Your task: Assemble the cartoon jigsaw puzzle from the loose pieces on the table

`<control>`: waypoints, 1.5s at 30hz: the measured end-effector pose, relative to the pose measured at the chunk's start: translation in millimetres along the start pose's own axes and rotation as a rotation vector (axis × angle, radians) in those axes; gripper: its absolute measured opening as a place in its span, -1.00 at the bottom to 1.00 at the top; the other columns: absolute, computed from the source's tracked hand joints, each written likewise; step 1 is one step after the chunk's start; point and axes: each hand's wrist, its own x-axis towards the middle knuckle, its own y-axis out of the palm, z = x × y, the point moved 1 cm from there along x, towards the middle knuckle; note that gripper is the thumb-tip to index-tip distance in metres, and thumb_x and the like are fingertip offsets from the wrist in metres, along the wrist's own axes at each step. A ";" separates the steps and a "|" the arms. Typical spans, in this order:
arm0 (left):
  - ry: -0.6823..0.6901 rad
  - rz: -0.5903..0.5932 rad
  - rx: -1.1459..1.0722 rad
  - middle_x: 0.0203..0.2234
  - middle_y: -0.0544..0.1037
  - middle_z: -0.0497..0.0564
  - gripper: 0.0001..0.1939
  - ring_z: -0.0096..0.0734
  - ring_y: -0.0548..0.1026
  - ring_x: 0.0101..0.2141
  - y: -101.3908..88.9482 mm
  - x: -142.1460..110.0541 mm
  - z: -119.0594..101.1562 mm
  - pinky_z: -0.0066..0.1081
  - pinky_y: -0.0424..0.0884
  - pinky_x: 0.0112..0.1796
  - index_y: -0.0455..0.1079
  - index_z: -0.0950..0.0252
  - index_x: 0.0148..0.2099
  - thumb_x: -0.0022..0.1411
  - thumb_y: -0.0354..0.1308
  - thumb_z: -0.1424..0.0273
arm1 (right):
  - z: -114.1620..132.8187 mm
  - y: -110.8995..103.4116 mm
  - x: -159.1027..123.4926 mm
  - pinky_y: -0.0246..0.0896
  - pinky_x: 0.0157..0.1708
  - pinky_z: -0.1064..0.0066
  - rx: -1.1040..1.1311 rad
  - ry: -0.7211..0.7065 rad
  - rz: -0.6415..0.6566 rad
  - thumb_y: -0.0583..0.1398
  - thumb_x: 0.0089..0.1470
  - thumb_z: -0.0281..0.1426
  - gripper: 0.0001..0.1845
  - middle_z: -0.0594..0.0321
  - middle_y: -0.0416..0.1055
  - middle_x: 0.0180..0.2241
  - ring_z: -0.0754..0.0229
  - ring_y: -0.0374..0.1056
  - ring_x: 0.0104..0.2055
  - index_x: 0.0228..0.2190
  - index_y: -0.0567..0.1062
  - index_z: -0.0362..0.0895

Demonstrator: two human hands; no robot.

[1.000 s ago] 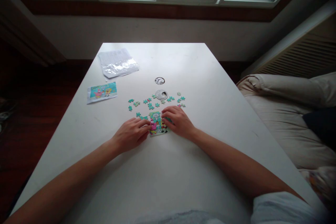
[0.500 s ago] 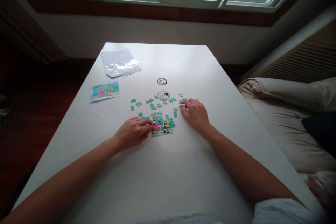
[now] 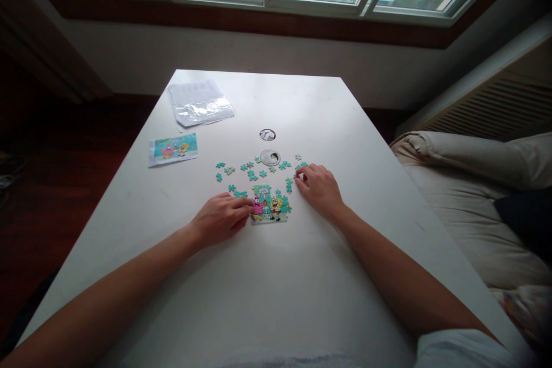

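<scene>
A partly joined jigsaw puzzle (image 3: pixel 269 205) of cartoon figures lies flat on the white table. My left hand (image 3: pixel 224 213) rests at its left edge, fingers close together and the fingertips on the pink figure's side. Just right of and beyond the puzzle, my right hand (image 3: pixel 318 185) has its thumb and index finger pinched on a small puzzle piece, mostly hidden by the fingertips. Loose teal puzzle pieces (image 3: pixel 252 175) are scattered in an arc beyond the joined part. One short column of pieces (image 3: pixel 288 185) lies between the puzzle and my right hand.
A printed picture sheet (image 3: pixel 174 149) with the same cartoon figures lies at the left. Behind it is a clear plastic bag with papers (image 3: pixel 202 104). Two round metal-rimmed fittings (image 3: pixel 270 157) are set in the table (image 3: pixel 276 282). A cushioned seat (image 3: pixel 448 184) stands at the right.
The view has shifted slightly. Both hands stay almost in place; the right fingertips look a little more curled together. The joined puzzle keeps its shape.
</scene>
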 end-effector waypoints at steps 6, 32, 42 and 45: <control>-0.004 -0.002 0.094 0.00 0.57 0.03 -0.73 -0.35 0.57 -0.19 0.1 1.0 -7.1 -0.31 0.38 -0.20 0.41 0.19 0.10 0.42 0.01 0.43 | 17.5 -1.2 9.9 0.15 -0.10 0.21 0.173 -0.099 0.019 0.19 0.22 -0.39 -0.86 0.16 0.48 -0.27 0.04 0.33 -0.17 -0.21 0.56 -0.06; -0.047 -0.016 0.055 -0.03 0.59 -0.01 -0.74 -0.35 0.58 -0.19 0.6 2.9 -2.0 -0.29 0.39 -0.19 0.44 0.17 0.05 0.44 -0.01 0.42 | 69.4 36.6 105.7 0.10 -0.07 0.22 0.111 -0.432 0.250 0.27 0.19 -0.30 -0.85 0.09 0.42 -0.11 0.00 0.29 -0.05 -0.21 0.52 -0.08; -0.058 -0.013 0.042 -0.05 0.59 0.02 -0.74 -0.36 0.58 -0.19 1.9 2.6 -2.3 -0.31 0.41 -0.16 0.45 0.17 0.06 0.42 0.01 0.42 | 75.6 33.4 94.4 0.03 -0.06 0.28 0.226 -0.471 0.236 0.18 0.18 -0.47 -0.95 0.19 0.47 -0.25 0.12 0.32 -0.17 -0.28 0.44 -0.09; -0.058 -0.009 0.042 -0.05 0.58 0.02 -0.74 -0.35 0.58 -0.20 1.9 2.7 -2.2 -0.30 0.41 -0.16 0.44 0.17 0.06 0.42 0.00 0.42 | 75.3 34.7 92.4 0.05 -0.04 0.29 0.324 -0.453 0.195 0.17 0.15 -0.52 -0.91 0.24 0.49 -0.31 0.17 0.34 -0.23 -0.31 0.46 -0.10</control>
